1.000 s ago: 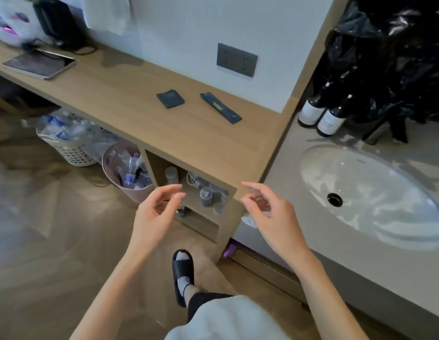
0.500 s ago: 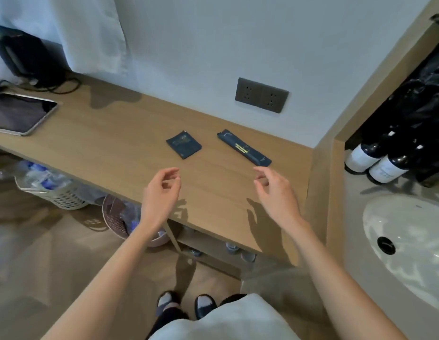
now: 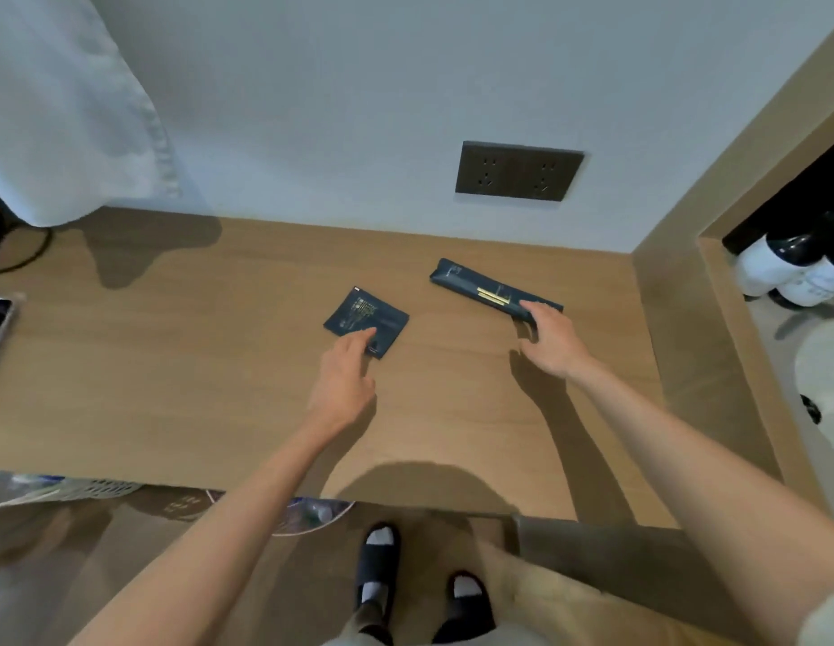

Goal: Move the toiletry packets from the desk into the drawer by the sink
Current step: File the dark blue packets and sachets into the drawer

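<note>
Left hand (image 3: 343,389) index fingertip (image 3: 365,337) straight on square packet (image 3: 359,314); right hand (image 3: 552,342) fingers (image 3: 534,312) curled over long packet (image 3: 475,284) near end, can't tell if clamped. Both hovered clear a moment ago, now contact. Packets flat on desk (image 3: 172,366), pickup starting

on the desk (image 3: 172,389) the square packet (image 3: 366,314) lies left of the long packet (image 3: 480,286).

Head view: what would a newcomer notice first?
Two dark blue packets on the wooden desk: a square packet at centre and a long packet to its right, below the wall socket. The left hand touches the square one with a fingertip; the right hand has its fingers on the long one's right end.
</note>
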A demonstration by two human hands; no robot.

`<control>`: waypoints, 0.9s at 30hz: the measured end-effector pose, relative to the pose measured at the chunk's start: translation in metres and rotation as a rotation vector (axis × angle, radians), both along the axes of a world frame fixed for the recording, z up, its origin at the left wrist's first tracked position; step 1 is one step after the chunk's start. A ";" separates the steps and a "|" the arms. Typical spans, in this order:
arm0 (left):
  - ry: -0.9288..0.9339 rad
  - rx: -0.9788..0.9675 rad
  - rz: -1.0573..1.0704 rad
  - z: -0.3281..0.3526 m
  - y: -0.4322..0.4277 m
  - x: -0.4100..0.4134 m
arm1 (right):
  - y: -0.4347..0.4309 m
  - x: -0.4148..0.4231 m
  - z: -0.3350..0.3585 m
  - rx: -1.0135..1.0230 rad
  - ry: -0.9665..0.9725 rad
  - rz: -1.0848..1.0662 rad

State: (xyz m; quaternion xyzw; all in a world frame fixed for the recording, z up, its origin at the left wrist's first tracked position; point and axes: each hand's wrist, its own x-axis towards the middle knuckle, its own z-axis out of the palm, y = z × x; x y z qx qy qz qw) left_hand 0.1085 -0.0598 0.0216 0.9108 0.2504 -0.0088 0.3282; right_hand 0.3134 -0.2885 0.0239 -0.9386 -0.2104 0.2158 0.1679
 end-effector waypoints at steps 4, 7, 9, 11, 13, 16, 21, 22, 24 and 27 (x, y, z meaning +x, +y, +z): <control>0.282 0.354 -0.295 -0.020 0.027 0.026 | 0.017 0.019 -0.020 -0.075 0.049 -0.002; 0.316 0.439 -0.369 -0.032 0.042 0.050 | 0.027 0.031 -0.033 -0.136 0.026 0.004; 0.322 0.520 -0.424 -0.037 0.050 0.065 | 0.032 0.035 -0.039 -0.189 0.020 0.013; 0.354 0.622 -0.508 -0.037 0.056 0.076 | 0.033 0.035 -0.043 -0.194 0.035 -0.008; 0.380 0.685 -0.570 -0.035 0.059 0.084 | 0.032 0.033 -0.045 -0.205 0.003 -0.020; 0.356 0.706 -0.604 -0.031 0.062 0.091 | 0.030 0.030 -0.046 -0.252 -0.164 0.023; 0.218 0.659 -0.587 -0.027 0.067 0.094 | 0.035 0.032 -0.040 -0.128 -0.146 -0.100; 0.215 0.644 -0.582 -0.026 0.068 0.095 | 0.037 0.032 -0.039 -0.112 -0.134 -0.134; 0.233 0.559 -0.556 -0.024 0.068 0.096 | 0.041 0.032 -0.040 -0.090 -0.106 -0.191; 0.258 0.432 -0.498 -0.018 0.064 0.097 | 0.045 0.029 -0.039 -0.062 -0.030 -0.312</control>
